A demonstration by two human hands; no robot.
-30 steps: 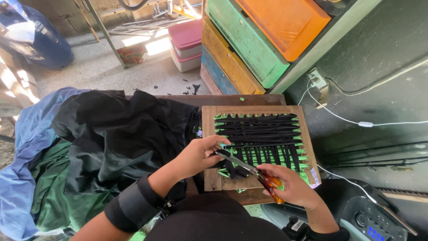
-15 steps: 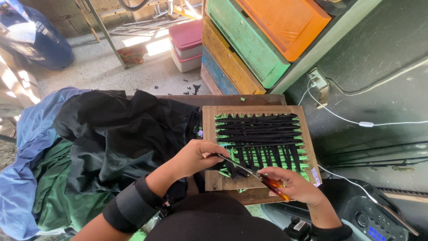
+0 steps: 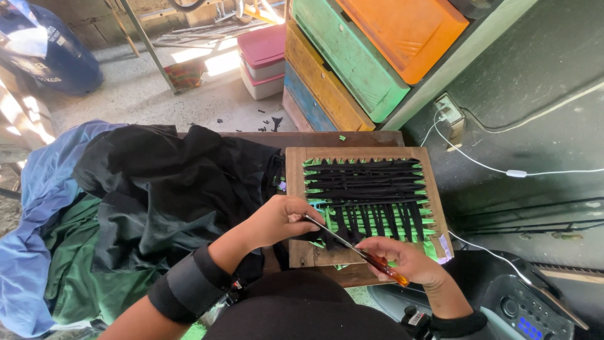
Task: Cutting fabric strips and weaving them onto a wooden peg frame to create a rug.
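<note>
Wooden loom (image 3: 296,189) flat on tabletop (image 3: 377,138), beside black cloth (image 3: 170,182). At loom's near edge: right hand (image 3: 402,261) gripping orange-handled tool (image 3: 355,250); left hand (image 3: 277,220) closed, pinching black strips (image 3: 362,217).

Daylight, bright; glare on pale concrete floor (image 3: 207,69) upper left; foreground shaded, sharp; wide-angle bowing at edges.

Black and green strips (image 3: 368,195) on brown wooden loom (image 3: 294,189); orange-handled tool (image 3: 352,249); black cloth (image 3: 170,182).
</note>
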